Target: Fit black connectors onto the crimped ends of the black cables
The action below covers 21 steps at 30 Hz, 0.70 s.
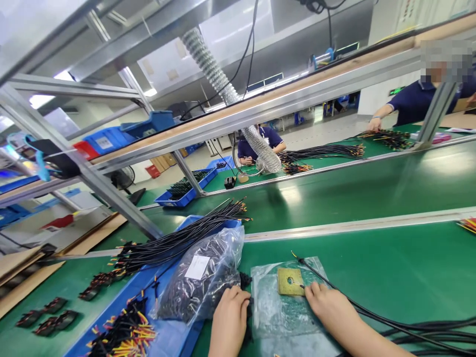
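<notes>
Well, the left hand (pixel 229 322) sits curled at the near edge of the green conveyor belt (pixel 372 267), its fingers pressed against a clump of black connectors (pixel 245 300), though this view cannot show whether it is gripping them. The right hand (pixel 329 302) rests further right with its fingers drawn together, pinching a black cable (pixel 336 282) close to its thin end, which reaches onto a square brass plate (pixel 290 281) with a round hole in it. The cable's end lies at or just beside that hole; the angle does not settle which. The plate lies on a transparent plastic sheet (pixel 275 312) between the hands, and more black cable (pixel 427 332) loops away to the near right. Left of the left hand, a plastic bag of black cables (pixel 197 297) with a white label (pixel 197 267) leans on a blue tray (pixel 182 342) holding a bundle of black wires (pixel 178 245) with orange and yellow tips. Loose black connectors (pixel 48 317) lie on the belt further left. Across the far belt, a co-worker (pixel 416 101) in a navy shirt reaches one hand (pixel 375 124) to a heap of wires (pixel 388 139), and another person (pixel 256 148) sits further off behind a silver flexible duct (pixel 262 148)
</notes>
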### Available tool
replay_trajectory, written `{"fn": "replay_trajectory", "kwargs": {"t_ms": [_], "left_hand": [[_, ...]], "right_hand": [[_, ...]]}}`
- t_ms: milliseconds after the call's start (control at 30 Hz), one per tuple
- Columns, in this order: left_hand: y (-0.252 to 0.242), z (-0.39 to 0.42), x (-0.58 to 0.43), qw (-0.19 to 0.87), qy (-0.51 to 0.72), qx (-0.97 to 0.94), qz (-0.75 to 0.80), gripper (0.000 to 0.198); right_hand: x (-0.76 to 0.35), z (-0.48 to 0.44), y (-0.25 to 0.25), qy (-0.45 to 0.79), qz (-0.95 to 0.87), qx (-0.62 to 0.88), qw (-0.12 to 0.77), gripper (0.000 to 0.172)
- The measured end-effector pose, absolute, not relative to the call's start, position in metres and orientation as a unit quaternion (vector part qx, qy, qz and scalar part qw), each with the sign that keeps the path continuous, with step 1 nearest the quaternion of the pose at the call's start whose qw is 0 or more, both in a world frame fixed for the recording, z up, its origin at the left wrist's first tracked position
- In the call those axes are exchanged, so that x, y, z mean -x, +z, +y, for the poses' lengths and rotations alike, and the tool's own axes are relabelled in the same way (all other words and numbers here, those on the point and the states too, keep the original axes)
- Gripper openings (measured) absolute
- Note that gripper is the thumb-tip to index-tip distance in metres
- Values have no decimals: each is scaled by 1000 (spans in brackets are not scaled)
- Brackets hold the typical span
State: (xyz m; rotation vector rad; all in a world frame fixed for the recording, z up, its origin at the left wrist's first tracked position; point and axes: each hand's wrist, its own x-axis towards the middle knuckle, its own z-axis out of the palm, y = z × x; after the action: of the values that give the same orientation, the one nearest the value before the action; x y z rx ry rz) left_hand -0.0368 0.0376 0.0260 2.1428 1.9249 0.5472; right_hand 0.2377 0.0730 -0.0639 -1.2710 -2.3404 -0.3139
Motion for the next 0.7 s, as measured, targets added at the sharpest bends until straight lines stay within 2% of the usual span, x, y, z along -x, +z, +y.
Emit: {"fn": "replay_trajectory", "kwargs": {"t_ms": [100, 167, 233, 300, 367, 433, 500, 567, 633, 700], "left_hand": [[13, 40, 30, -22, 89, -752, 653, 34], [8, 42, 31, -61, 91, -760, 640, 32], [7, 44, 36, -50, 160, -767, 619, 29], [10, 45, 37, -3, 279, -750, 600, 25], [15, 45, 29, 103, 407, -689, 590, 23], [20, 44, 9, 286, 504, -581, 571, 31], [23, 45, -17, 497, 537, -445, 516, 43], [23, 46, -40, 645, 520, -332, 451, 46], [22, 47, -54, 714, 492, -276, 414, 45], [19, 48, -59, 735, 475, -264, 405, 44]], "right_hand": [[-248, 72, -50, -117, -855, 448, 234, 29], [-254, 65, -37, -81, -846, 455, 264, 26], [-257, 54, -25, -16, -829, 463, 314, 26], [-258, 42, -16, 51, -810, 458, 362, 24], [-258, 33, -11, 104, -792, 445, 404, 17], [-258, 27, -9, 138, -774, 429, 445, 10], [-259, 25, -8, 145, -763, 409, 480, 9], [-259, 25, -8, 127, -763, 387, 501, 11], [-259, 26, -9, 101, -769, 372, 511, 12], [-259, 27, -10, 83, -773, 372, 508, 12]]}}
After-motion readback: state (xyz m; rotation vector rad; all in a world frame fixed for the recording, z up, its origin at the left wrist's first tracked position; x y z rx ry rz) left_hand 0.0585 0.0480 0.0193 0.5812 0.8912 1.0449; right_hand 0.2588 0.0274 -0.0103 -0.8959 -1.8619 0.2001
